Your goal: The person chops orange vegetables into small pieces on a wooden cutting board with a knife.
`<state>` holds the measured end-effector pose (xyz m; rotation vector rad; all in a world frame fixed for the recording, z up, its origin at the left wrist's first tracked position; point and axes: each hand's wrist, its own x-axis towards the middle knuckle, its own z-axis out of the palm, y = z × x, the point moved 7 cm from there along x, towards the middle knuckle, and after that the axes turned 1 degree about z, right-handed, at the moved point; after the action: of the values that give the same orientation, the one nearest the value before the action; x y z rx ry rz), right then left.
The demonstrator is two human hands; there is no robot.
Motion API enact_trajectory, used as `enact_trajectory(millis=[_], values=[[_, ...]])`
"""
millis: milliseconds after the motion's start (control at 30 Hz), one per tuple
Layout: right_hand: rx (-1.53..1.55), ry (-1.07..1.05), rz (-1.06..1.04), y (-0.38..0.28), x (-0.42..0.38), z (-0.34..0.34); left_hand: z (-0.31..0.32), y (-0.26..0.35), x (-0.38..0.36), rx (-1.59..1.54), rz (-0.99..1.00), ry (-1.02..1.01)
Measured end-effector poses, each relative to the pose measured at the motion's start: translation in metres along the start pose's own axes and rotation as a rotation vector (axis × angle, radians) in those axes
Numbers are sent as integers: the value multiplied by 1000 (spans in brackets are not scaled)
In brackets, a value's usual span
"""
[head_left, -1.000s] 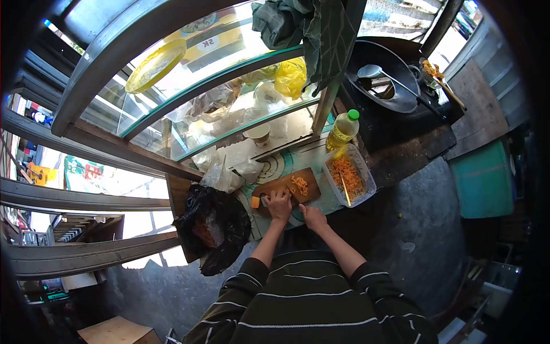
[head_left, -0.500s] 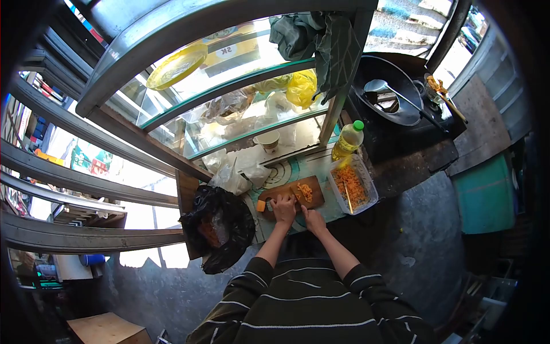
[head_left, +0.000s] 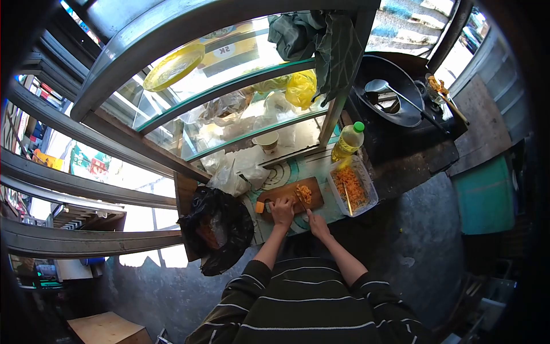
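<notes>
A brown cutting board (head_left: 315, 202) lies on the counter in front of me. My right hand (head_left: 318, 223) is closed around the handle of a knife (head_left: 300, 198), its blade angled up and left over the board, beside a heap of chopped orange food (head_left: 304, 194). My left hand (head_left: 282, 211) presses down on the board left of the blade with bent fingers; what lies under them is mostly hidden. An orange block (head_left: 260, 207) sits at the board's left end, with a small greyish piece close to the left fingertips.
Right of the board stands a plastic tub (head_left: 371, 200) of shredded orange food with a spoon handle in it. Behind it is a green-capped bottle (head_left: 349, 140). A black plastic bag (head_left: 240, 221) sits left, a wok (head_left: 409, 114) on the stove back right, and a glass case (head_left: 229, 143) behind.
My right hand has moved slightly right and down with the knife, and the blade now sits against the chopped heap. The left hand has shifted only a little.
</notes>
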<state>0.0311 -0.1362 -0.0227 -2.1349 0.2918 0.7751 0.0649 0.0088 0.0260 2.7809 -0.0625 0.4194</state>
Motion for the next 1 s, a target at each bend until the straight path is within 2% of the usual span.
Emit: enact_trajectory(millis=[133, 267, 433, 667, 733, 867, 933, 1000], values=[[-178, 127, -85, -16, -21, -8, 0, 0, -1, 5, 5, -35], [-207, 134, -61, -24, -31, -11, 3, -1, 0, -21, -19, -70], [-277, 48, -43, -29, -18, -7, 3, -5, -2, -125, -63, -12], [-279, 48, -35, -19, -1, -3, 8, -6, -4, -148, -70, 14], [-87, -42, 4, -12, 8, 5, 8, -7, -4, -162, -59, 0], [-116, -18, 25, -12, 0, 0, 4, -7, -2, -167, -49, -21], [-154, 97, -50, -18, -14, -5, 3, -7, -2, -172, -74, -9], [-144, 107, -30, -16, -25, -5, 3, -7, -3, -164, -71, 2]])
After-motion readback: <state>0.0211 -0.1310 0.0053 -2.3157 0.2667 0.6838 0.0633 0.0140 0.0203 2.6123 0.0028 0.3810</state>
